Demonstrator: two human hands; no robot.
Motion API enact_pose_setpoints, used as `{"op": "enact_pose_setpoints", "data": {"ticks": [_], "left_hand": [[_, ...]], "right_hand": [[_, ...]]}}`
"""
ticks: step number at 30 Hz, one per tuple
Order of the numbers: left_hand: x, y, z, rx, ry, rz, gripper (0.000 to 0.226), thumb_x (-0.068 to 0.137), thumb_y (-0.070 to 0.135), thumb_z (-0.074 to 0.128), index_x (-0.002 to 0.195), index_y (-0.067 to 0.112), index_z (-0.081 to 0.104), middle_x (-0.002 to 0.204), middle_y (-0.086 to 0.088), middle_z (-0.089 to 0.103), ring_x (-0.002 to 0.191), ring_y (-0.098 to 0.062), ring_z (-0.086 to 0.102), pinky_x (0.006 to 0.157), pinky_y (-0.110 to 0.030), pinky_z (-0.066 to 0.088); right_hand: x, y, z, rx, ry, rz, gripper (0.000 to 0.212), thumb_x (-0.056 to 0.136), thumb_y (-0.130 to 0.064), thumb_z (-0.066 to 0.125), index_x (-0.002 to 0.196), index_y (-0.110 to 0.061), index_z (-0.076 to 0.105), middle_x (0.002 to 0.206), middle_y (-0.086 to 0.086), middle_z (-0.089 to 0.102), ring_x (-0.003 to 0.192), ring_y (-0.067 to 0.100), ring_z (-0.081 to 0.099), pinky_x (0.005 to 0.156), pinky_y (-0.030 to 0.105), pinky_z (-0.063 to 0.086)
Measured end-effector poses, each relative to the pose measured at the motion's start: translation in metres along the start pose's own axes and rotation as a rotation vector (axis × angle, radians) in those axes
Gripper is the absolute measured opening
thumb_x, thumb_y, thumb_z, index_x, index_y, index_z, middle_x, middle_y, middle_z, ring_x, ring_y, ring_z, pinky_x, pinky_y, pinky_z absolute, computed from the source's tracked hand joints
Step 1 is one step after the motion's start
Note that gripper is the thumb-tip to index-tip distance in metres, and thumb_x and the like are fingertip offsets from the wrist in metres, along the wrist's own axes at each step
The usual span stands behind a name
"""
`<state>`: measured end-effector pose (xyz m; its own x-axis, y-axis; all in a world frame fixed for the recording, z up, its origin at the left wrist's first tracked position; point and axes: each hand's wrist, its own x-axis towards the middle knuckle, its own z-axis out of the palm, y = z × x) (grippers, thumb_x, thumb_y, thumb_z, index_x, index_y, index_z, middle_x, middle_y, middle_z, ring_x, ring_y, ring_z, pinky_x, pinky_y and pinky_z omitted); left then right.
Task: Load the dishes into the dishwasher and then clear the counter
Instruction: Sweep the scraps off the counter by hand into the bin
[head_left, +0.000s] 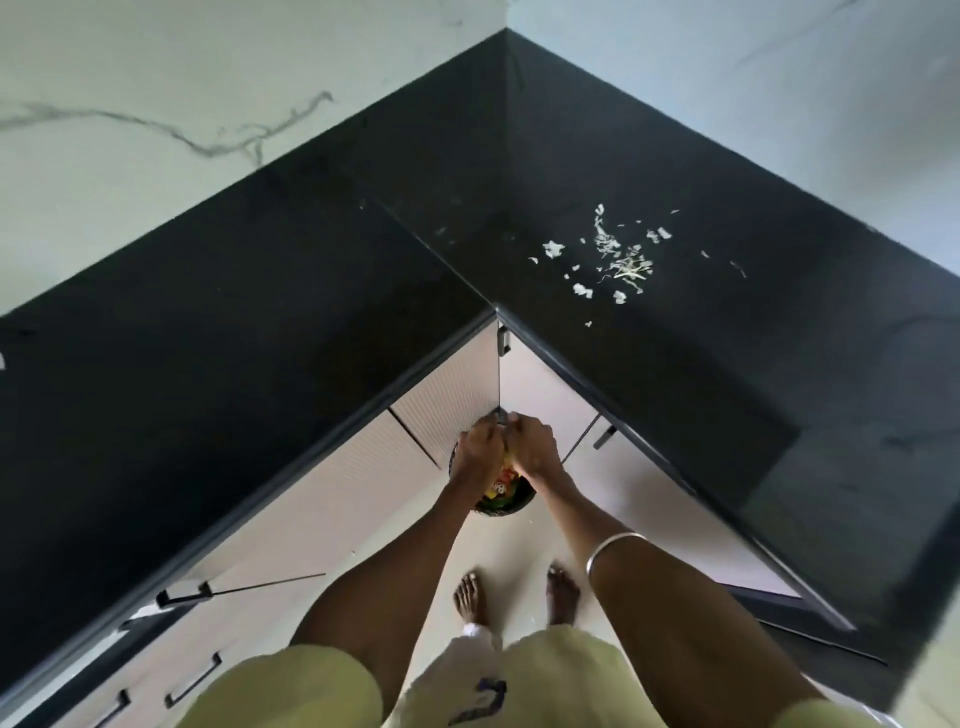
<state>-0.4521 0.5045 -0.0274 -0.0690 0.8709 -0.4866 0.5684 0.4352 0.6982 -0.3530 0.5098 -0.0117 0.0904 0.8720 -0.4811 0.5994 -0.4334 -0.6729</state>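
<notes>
Black counter (260, 291): pale scraps (618, 254) at upper right. Lower centre, we see left hand (475, 449) and right hand (535, 447) pressed together over a dark bin (506, 501) of wrappers; grip unclear.

The yellow and red wrapper (500, 479) has some letters on it, but they are too small and hidden to read.

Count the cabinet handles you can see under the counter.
5: one at the inner corner, one right of the hands, three lower left. Others may be hidden.
</notes>
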Motion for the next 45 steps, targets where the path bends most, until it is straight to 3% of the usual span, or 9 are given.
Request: {"op": "enact_pose_setpoints", "data": {"ticks": [7, 12, 15, 19, 22, 26, 34, 42, 45], "left_hand": [[0.013, 0.03, -0.029, 0.136, -0.015, 0.194, 0.046, 0.105, 0.032, 0.027, 0.148, 0.02, 0.039, 0.157, -0.005, 0.034, 0.143, -0.03, 0.029, 0.115, -0.046, 0.024], [0.038, 0.054, -0.043, 0.131, -0.049, 0.368, 0.058, 0.093, 0.046, 0.023, 0.142, 0.024, 0.045, 0.151, -0.002, 0.044, 0.141, -0.022, 0.038, 0.114, -0.05, 0.034], [0.049, 0.083, -0.045, 0.065, -0.066, 0.438, 0.052, 0.098, 0.035, 0.031, 0.144, 0.017, 0.046, 0.15, -0.005, 0.045, 0.141, -0.02, 0.038, 0.116, -0.046, 0.032], [0.062, 0.121, -0.035, -0.148, -0.075, 0.388, 0.044, 0.105, 0.024, 0.037, 0.147, 0.012, 0.041, 0.152, -0.01, 0.04, 0.143, -0.021, 0.034, 0.118, -0.035, 0.028], [0.081, 0.139, -0.026, -0.269, -0.04, 0.388, 0.046, 0.104, 0.031, 0.036, 0.145, 0.011, 0.043, 0.146, -0.014, 0.048, 0.139, -0.023, 0.04, 0.117, -0.041, 0.031], [0.113, 0.164, -0.019, -0.346, 0.052, 0.44, 0.045, 0.105, 0.026, 0.036, 0.146, 0.008, 0.041, 0.146, -0.009, 0.049, 0.14, -0.014, 0.038, 0.116, -0.028, 0.03], [0.175, 0.185, -0.005, -0.461, 0.264, 0.32, 0.044, 0.105, 0.023, 0.041, 0.143, 0.003, 0.043, 0.147, -0.015, 0.046, 0.144, -0.019, 0.031, 0.12, -0.037, 0.026], [0.2, 0.212, 0.032, -0.436, 0.19, 0.337, 0.044, 0.104, 0.024, 0.043, 0.145, 0.009, 0.042, 0.151, -0.012, 0.041, 0.147, -0.016, 0.024, 0.123, -0.038, 0.018], [0.203, 0.226, 0.034, -0.483, 0.159, 0.383, 0.043, 0.104, 0.021, 0.043, 0.145, 0.007, 0.042, 0.15, -0.012, 0.042, 0.144, -0.013, 0.028, 0.116, -0.023, 0.028]], "right_hand": [[0.013, -0.028, -0.024, -0.166, 0.134, -0.142, 0.037, 0.104, -0.027, 0.032, 0.11, -0.008, 0.064, 0.107, 0.013, 0.071, 0.097, 0.031, 0.068, 0.082, 0.037, 0.053], [0.018, -0.036, -0.041, -0.13, 0.345, -0.231, 0.032, 0.102, -0.028, 0.044, 0.121, -0.014, 0.066, 0.111, 0.008, 0.072, 0.1, 0.026, 0.068, 0.085, 0.034, 0.053], [0.022, -0.036, -0.058, -0.095, 0.454, -0.28, 0.029, 0.097, -0.023, 0.048, 0.12, -0.017, 0.065, 0.105, 0.006, 0.073, 0.093, 0.025, 0.07, 0.08, 0.034, 0.057], [0.034, -0.019, -0.082, -0.091, 0.537, -0.271, 0.041, 0.097, -0.017, 0.049, 0.137, -0.014, 0.053, 0.138, 0.006, 0.058, 0.121, 0.022, 0.06, 0.099, 0.035, 0.051], [0.049, -0.001, -0.099, -0.175, 0.596, -0.251, 0.06, 0.099, -0.028, 0.049, 0.153, -0.016, 0.027, 0.161, 0.004, 0.025, 0.145, 0.02, 0.031, 0.114, 0.037, 0.036], [0.083, 0.014, -0.124, -0.373, 0.51, -0.277, 0.095, 0.092, -0.056, 0.049, 0.156, -0.016, -0.008, 0.165, 0.001, -0.008, 0.151, 0.02, -0.011, 0.123, 0.039, 0.0], [0.144, 0.029, -0.175, -0.545, 0.394, -0.327, 0.102, 0.089, -0.078, 0.032, 0.155, -0.017, -0.017, 0.164, -0.002, -0.016, 0.151, 0.017, -0.015, 0.124, 0.045, 0.004], [0.192, 0.014, -0.211, -0.497, 0.38, -0.246, 0.099, 0.089, -0.075, 0.032, 0.155, -0.018, -0.014, 0.163, -0.003, -0.019, 0.15, 0.016, -0.016, 0.124, 0.044, 0.003], [0.194, 0.024, -0.232, -0.436, 0.445, -0.275, 0.092, 0.094, -0.065, 0.038, 0.156, -0.018, -0.01, 0.164, -0.001, -0.014, 0.151, 0.017, -0.014, 0.123, 0.039, -0.001]]}}
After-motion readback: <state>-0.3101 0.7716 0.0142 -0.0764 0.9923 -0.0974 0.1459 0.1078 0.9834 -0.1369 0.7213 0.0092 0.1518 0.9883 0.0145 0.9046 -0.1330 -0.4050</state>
